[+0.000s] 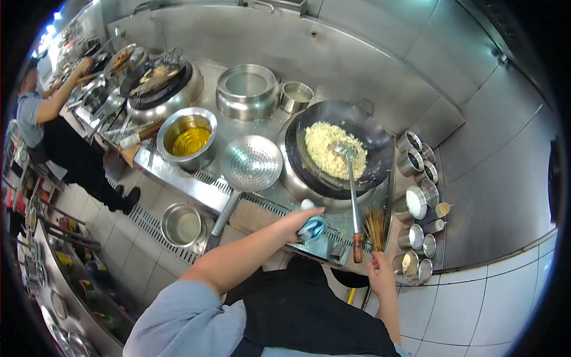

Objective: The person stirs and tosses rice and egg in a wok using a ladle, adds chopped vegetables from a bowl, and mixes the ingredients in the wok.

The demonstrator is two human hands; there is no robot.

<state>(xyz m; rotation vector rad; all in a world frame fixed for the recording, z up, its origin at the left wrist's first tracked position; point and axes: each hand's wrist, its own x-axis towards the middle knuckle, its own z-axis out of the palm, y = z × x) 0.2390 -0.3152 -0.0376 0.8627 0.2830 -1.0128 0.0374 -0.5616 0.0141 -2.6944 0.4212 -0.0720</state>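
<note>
My left hand (295, 226) is closed around a blue-and-white striped cloth (311, 228) at the front edge of the stove. My right hand (380, 272) grips the narrow lower end of a bamboo wok brush (375, 226), whose bristles fan out away from me. A black wok (380, 134) sits on the burner, holding pale yellow, crumbly food like scrambled egg or fried rice (324, 149). The ladle (353, 196) rests with its bowl in that food. Its wooden handle end hangs over the front edge, between my hands, with neither hand on it.
A perforated strainer (251, 163) lies left of the wok, beside a pot of yellow oil (190, 140). Seasoning containers (416, 202) line the right side. A lidded steel pot (247, 89) stands behind. Another person (56, 131) works at the far left near a second wok (156, 77).
</note>
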